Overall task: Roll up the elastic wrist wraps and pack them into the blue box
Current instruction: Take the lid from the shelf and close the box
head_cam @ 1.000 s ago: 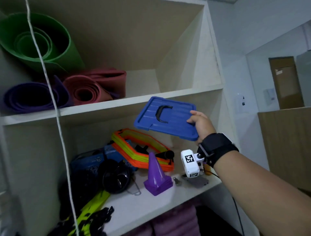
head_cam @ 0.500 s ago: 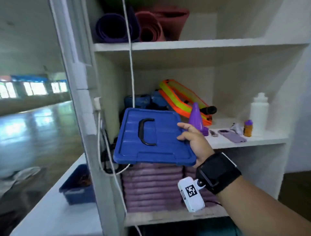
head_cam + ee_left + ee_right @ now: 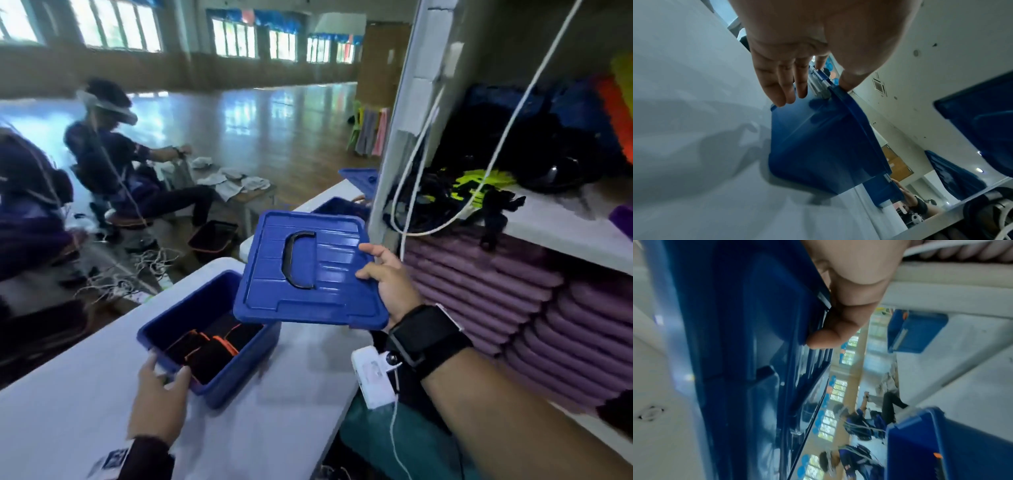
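Note:
The open blue box (image 3: 161, 318) stands on the white table (image 3: 85, 411). Several rolled black wrist wraps with orange edges (image 3: 209, 353) lie inside it. My right hand (image 3: 390, 281) grips the blue lid (image 3: 308, 274) by its right edge, thumb on top, and holds it in the air over the box's far right part. The lid's black handle faces up. My left hand (image 3: 159, 390) is at the box's near corner. Its fingers (image 3: 781, 95) lie straight against the outer wall of the box (image 3: 818, 146), the thumb at the rim. The right wrist view shows the lid's underside (image 3: 756, 353).
Another blue box (image 3: 342, 207) and lid (image 3: 359, 176) sit farther along the table. A shelf unit rises at right with stacked purple mats (image 3: 513, 301), dark gear and a hanging white cable (image 3: 445, 171). A seated person (image 3: 113, 154) works at left on the wooden floor.
The view swung from the shelves to the table. My right hand carried the lid down from the shelf to above the box. My left hand has come into view at the box.

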`<state>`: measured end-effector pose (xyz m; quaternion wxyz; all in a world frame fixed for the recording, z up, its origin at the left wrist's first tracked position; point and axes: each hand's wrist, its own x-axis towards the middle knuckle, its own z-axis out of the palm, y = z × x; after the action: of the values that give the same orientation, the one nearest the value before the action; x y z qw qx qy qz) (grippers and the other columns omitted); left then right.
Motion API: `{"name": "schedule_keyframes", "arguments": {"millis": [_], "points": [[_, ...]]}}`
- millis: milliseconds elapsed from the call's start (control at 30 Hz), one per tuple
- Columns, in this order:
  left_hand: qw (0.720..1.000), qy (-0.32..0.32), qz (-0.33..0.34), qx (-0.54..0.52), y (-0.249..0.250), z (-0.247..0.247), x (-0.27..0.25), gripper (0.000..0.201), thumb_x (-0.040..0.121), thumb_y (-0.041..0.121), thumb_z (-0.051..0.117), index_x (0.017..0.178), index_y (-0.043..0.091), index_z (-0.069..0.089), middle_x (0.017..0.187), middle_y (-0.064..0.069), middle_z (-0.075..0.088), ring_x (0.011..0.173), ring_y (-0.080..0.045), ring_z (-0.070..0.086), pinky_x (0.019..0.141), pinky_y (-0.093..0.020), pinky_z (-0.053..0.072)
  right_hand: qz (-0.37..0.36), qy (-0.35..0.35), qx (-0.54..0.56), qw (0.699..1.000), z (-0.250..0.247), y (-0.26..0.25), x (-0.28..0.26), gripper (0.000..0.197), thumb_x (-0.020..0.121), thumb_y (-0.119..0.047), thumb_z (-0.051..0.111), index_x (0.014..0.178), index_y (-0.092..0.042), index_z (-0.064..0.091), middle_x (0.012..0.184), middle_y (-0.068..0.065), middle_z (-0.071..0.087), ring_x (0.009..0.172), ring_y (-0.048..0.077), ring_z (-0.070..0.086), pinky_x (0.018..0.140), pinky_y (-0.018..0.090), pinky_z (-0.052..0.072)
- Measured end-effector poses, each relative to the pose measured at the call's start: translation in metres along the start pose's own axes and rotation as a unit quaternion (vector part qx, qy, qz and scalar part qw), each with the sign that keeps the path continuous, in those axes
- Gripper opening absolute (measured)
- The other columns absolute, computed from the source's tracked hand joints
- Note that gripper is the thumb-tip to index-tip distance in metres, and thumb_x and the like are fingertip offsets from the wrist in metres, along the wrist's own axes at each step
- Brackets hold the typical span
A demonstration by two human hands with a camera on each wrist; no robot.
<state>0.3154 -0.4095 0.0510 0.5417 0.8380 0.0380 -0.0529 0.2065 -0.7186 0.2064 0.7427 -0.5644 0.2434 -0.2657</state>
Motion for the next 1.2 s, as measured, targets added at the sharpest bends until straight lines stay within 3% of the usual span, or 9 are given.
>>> {"name": "schedule_keyframes", "arguments": {"millis": [300,467,533,667,733,800,967,1133,1200], "points": [[0.995,-0.017,-0.037,0.092,-0.017,0.001,-0.008,0.046,0.104,0.033,0.049,0.145,0.015,0.04,0.09,-0.002,0.065,0.093,-0.03,0.065,0.077,-0.036,0.044,0.043,-0.095,-0.167,0.981,0.053,0.109,0.031,0.039,0.078,0.01,0.058,0.105,-0.017,0.064,0.11,0.011,0.066,0.079,0.018,0.062,0.058,0.025,0.052],[0.994,0.021,-0.065,0.085,-0.017,0.012,-0.013,0.042,0.105,0.037,0.043,0.144,0.022,0.04,0.103,-0.01,0.07,0.095,-0.035,0.068,0.086,-0.043,0.053,0.07,-0.106,-0.189,0.974,0.058,0.149,0.045,0.038,0.078,0.006,0.06,0.103,-0.022,0.063,0.119,0.012,0.062,0.094,0.029,0.064,0.066,0.034,0.056],[0.994,0.038,-0.073,0.074,-0.017,0.014,-0.016,0.04,0.104,0.038,0.043,0.142,0.025,0.041,0.1,-0.009,0.07,0.092,-0.032,0.068,0.088,-0.047,0.055,0.065,-0.117,-0.2,0.971,0.057,0.158,0.049,0.037,0.078,0.005,0.06,0.106,-0.021,0.062,0.121,0.009,0.06,0.103,0.03,0.062,0.077,0.041,0.057],[0.991,0.078,-0.094,0.047,-0.015,0.019,-0.021,0.034,0.104,0.036,0.045,0.137,0.029,0.047,0.094,0.0,0.071,0.09,-0.025,0.069,0.088,-0.047,0.055,0.026,-0.184,-0.254,0.949,0.05,0.162,0.054,0.037,0.086,-0.001,0.06,0.117,-0.02,0.056,0.114,-0.01,0.054,0.102,0.009,0.056,0.091,0.033,0.051],[0.989,0.104,-0.104,0.016,-0.015,0.022,-0.021,0.026,0.104,0.037,0.044,0.129,0.032,0.05,0.098,0.001,0.072,0.091,-0.022,0.069,0.087,-0.049,0.056,0.009,-0.235,-0.28,0.931,0.042,0.162,0.057,0.037,0.092,-0.01,0.062,0.126,-0.022,0.05,0.119,-0.01,0.053,0.099,-0.005,0.053,0.085,0.018,0.046],[0.985,0.129,-0.112,-0.017,-0.012,0.027,-0.023,0.022,0.104,0.041,0.042,0.123,0.033,0.051,0.104,0.002,0.07,0.095,-0.021,0.068,0.087,-0.048,0.056,0.007,-0.285,-0.315,0.905,0.036,0.16,0.059,0.039,0.097,-0.026,0.06,0.133,-0.025,0.046,0.121,-0.011,0.054,0.099,-0.008,0.054,0.079,0.012,0.043],[0.981,0.124,-0.126,-0.081,0.001,0.04,-0.034,0.049,0.089,0.05,0.07,0.128,0.032,0.047,0.105,0.003,0.065,0.097,-0.015,0.067,0.085,-0.04,0.057,0.003,-0.373,-0.372,0.85,0.027,0.164,0.059,0.063,0.096,-0.05,0.052,0.151,-0.028,0.031,0.123,-0.007,0.06,0.105,0.011,0.062,0.089,0.034,0.055],[0.971,0.171,-0.133,-0.106,-0.003,0.041,-0.034,0.053,0.087,0.041,0.076,0.132,0.028,0.052,0.106,0.001,0.068,0.095,-0.018,0.072,0.081,-0.039,0.058,-0.01,-0.468,-0.414,0.781,0.027,0.173,0.061,0.081,0.087,-0.064,0.051,0.155,-0.036,0.015,0.085,-0.006,0.07,0.078,0.01,0.068,0.077,0.035,0.057],[0.965,0.199,-0.137,-0.1,-0.003,0.038,-0.03,0.055,0.086,0.042,0.076,0.134,0.026,0.052,0.1,0.0,0.072,0.085,-0.016,0.074,0.077,-0.037,0.058,-0.033,-0.468,-0.431,0.771,0.031,0.165,0.065,0.07,0.091,-0.053,0.055,0.152,-0.028,0.03,0.069,-0.004,0.064,0.07,0.01,0.063,0.07,0.03,0.054]]}}
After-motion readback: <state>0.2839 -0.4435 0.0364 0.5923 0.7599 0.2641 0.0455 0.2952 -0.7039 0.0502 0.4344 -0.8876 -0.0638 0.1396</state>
